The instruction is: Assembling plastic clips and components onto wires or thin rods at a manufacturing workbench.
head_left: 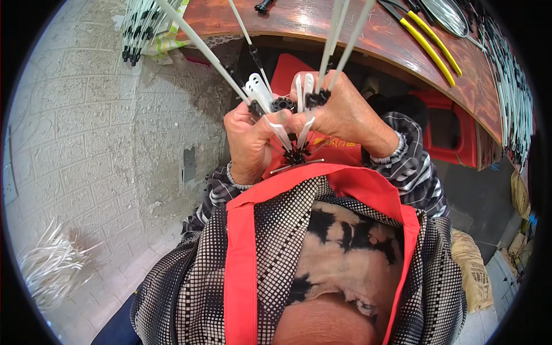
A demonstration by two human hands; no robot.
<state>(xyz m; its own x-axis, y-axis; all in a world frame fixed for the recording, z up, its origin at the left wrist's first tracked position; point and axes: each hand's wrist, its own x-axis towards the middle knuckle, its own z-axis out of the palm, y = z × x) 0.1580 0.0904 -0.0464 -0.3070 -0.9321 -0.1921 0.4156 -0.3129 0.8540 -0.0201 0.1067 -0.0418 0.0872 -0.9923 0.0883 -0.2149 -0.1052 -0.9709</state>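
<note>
I hold a frame of white ribs with black joints, which looks like an umbrella frame (283, 104), in front of my chest. A black round hub sits between my two hands. My left hand (250, 135) is closed around the white ribs on the left side, its thumb against them. On the other side, my right hand (345, 112) pinches ribs and a black joint, and the fingertips of both hands almost meet. Long white rods fan out from the frame toward the table. Beneath my hands, black rib ends cluster near my red apron (322, 172). My fingers hide part of the joints.
A curved-looking wooden table (368, 40) lies beyond my hands. Yellow-handled pliers (431, 49) rest on it. Rod bundles hang at the right edge (512, 98) and far left (138, 29). A red plastic stool (448, 129) stands under the table; a brick wall (103, 126) is at left.
</note>
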